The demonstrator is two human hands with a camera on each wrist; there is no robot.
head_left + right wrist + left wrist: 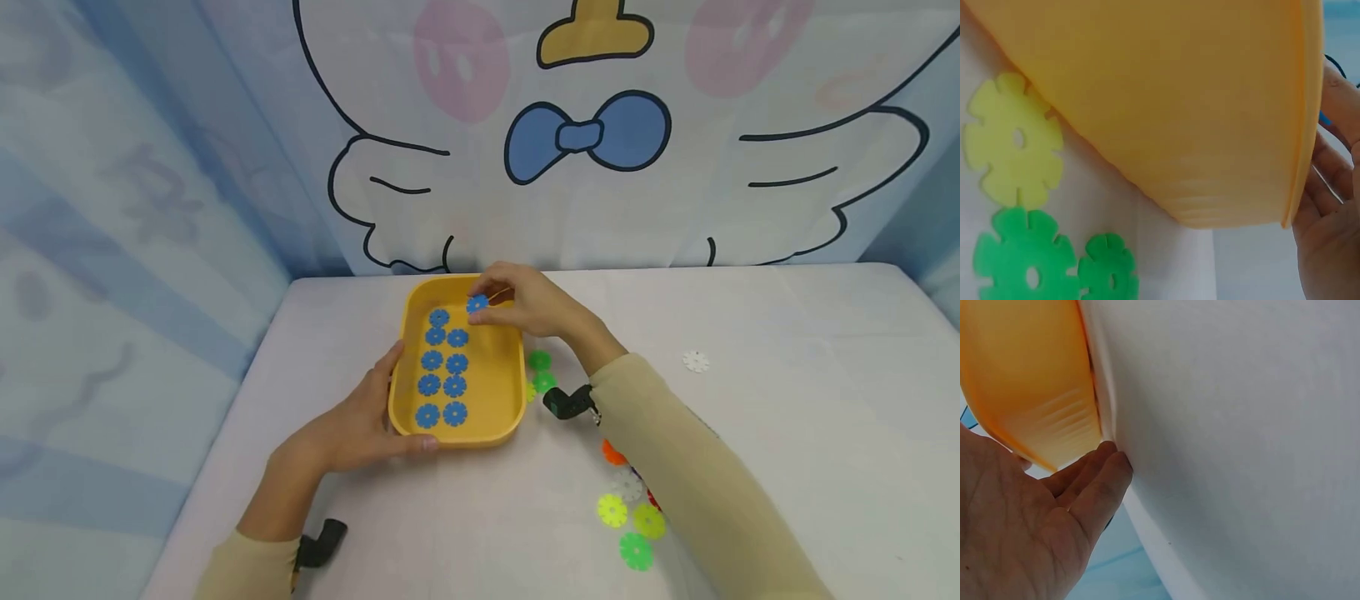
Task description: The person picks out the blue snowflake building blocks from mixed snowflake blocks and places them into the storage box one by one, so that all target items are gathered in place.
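Observation:
A yellow tray [491, 392] sits toward the back of the table, with several blue flower-shaped plastic discs [454, 386] laid in two columns inside it. My left hand [356, 425] rests against the tray's near left corner, fingers along the left side and thumb along the front. In the left wrist view its fairly straight fingers [1100, 487] reach the base of the tray wall. Over the tray's far right corner, my right hand [536, 304] pinches another blue flower disc [477, 304] between thumb and fingers. The tray wall mostly hides that disc in the right wrist view.
Green discs [540, 360] and a yellow disc [1013, 140] lie by the tray's right side. Nearer the front, yellow [612, 510], green [636, 551] and orange discs [613, 452] lie partly under the right sleeve. A white disc [696, 361] lies farther right.

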